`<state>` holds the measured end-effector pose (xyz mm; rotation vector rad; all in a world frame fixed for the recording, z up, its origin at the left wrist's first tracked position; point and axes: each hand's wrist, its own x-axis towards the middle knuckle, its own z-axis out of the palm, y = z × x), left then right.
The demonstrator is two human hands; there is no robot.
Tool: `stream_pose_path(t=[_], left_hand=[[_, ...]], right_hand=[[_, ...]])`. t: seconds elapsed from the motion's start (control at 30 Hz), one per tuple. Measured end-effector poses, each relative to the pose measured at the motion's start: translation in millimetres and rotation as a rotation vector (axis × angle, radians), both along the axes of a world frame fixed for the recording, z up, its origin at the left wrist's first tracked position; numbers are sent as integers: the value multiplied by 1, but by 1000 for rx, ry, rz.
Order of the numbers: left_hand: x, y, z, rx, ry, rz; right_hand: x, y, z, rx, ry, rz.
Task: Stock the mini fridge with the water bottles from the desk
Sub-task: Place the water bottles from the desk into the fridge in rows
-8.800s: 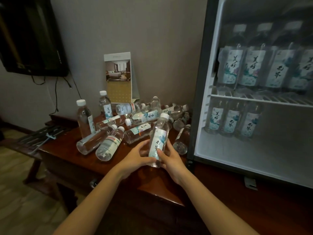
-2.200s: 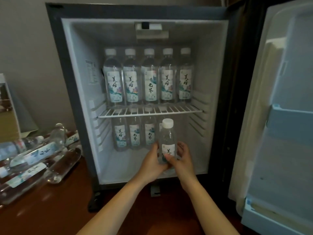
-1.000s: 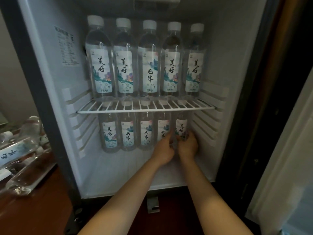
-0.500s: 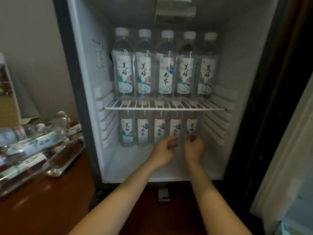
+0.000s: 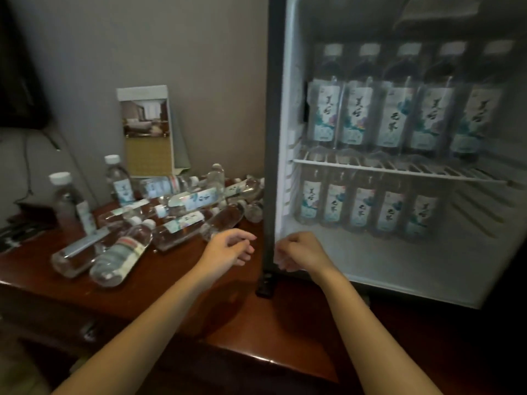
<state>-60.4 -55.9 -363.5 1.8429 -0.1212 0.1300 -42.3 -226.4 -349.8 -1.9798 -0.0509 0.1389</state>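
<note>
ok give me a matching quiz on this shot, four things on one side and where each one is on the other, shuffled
1 left hand
2 right hand
3 leaflet card
4 wire shelf

a stands by the wall
b empty, over the desk beside the lying bottles
c empty, at the mini fridge's front edge
d bears five upright bottles

Pairs: 1-b, 2-c, 3-a, 4-d

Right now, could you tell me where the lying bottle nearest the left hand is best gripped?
Probably round its middle, from above and the right: the bottle lies flat on the desk, base toward the left hand, with a labelled bottle crowding its left side.
</note>
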Motion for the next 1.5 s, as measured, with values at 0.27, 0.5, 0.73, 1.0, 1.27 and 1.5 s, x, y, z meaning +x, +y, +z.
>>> stream_pose_path(t=[0.27, 0.5, 0.73, 1.0, 1.27, 1.5], left_hand=[[39, 80, -23, 6, 76, 341], [79, 76, -32, 274, 114, 292], [91, 67, -39, 80, 70, 207], [91, 68, -36, -233, 91, 239], [77, 64, -31, -256, 261, 176], [59, 56, -43, -194, 268, 216]], right_hand=[[7, 82, -14, -58, 78, 250], [53, 124, -30, 43, 19, 93], [108, 148, -38, 211, 37, -115], [127, 151, -44, 23, 87, -344], [102, 134, -41, -103, 104, -278], [49, 114, -42, 179, 118, -200]])
